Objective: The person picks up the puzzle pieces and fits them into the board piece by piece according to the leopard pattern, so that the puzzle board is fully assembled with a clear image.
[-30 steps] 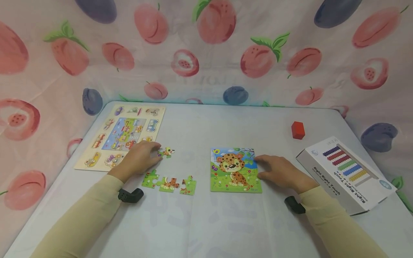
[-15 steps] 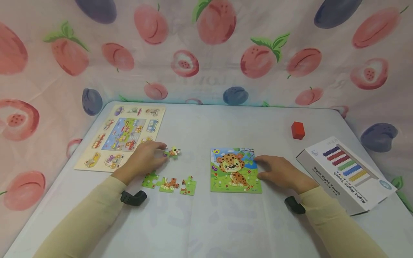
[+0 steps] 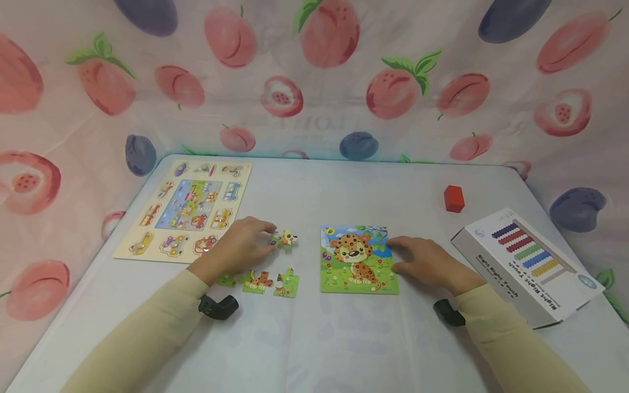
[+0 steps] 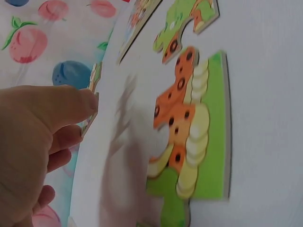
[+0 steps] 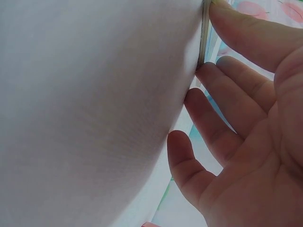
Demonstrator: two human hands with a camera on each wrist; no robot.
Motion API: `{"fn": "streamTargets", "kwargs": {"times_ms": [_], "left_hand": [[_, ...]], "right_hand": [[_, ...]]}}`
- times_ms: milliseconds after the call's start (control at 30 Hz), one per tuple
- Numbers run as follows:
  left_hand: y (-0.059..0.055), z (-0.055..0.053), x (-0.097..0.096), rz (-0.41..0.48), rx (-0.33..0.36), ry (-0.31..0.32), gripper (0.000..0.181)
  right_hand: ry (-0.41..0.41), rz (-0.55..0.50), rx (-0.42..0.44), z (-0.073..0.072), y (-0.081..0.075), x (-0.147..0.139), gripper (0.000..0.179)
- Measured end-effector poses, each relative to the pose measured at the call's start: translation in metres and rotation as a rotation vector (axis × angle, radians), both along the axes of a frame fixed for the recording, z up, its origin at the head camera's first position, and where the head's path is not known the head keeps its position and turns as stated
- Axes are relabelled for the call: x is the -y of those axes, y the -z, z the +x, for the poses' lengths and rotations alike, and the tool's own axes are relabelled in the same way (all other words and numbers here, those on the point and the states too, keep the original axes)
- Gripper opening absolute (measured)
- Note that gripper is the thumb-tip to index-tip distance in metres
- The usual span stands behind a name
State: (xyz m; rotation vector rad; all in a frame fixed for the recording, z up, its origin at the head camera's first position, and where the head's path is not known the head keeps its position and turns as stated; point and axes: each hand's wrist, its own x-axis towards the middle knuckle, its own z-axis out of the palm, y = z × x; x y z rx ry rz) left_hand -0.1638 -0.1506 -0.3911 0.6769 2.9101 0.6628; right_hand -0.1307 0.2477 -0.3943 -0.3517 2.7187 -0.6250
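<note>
Lettering that reads "Right Right Touch" appears twice on the white box (image 3: 528, 267), which lies aslant by the right edge of the counter (image 3: 344, 338); its smaller print is too small to make out. Beside the words, the box carries a picture of strips in dark blue, red, green, blue and yellow.

The held puzzle piece (image 3: 285, 238) is small and knobbed, with green, yellow and white printing and a dark spot. It is raised over the counter, left of the leopard board (image 3: 360, 259), and well apart from it. That square board lies flat near the counter's middle: a spotted orange leopard sits on green grass under blue sky. Closer to the person, a row of loose puzzle pieces (image 3: 257, 281) shows orange spotted legs and green ground, with a gap before the rightmost one.

Of the two hands, the left hand (image 3: 245, 243) pinches the held puzzle piece between thumb and fingers, the other fingers curled beneath. The right hand (image 3: 427, 265) has its fingers spread and slightly bent, gripping nothing, with thumb and forefinger touching the leopard board's right edge.

A vehicle puzzle board (image 3: 187, 210) fills the counter's far left corner; a red block (image 3: 454, 198) stands towards the far right corner.
</note>
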Motion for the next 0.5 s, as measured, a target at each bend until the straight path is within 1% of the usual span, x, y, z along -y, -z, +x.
{"fn": "streamTargets", "kwargs": {"times_ms": [167, 500], "left_hand": [[0.0, 0.001, -0.015, -0.011, -0.021, 0.059, 0.04], [0.0, 0.004, -0.041, -0.038, -0.032, 0.128, 0.036]], "right_hand": [[-0.011, -0.01, -0.005, 0.0, 0.0, -0.001, 0.061], [-0.009, -0.008, -0.013, 0.0, 0.001, -0.001, 0.061]]}}
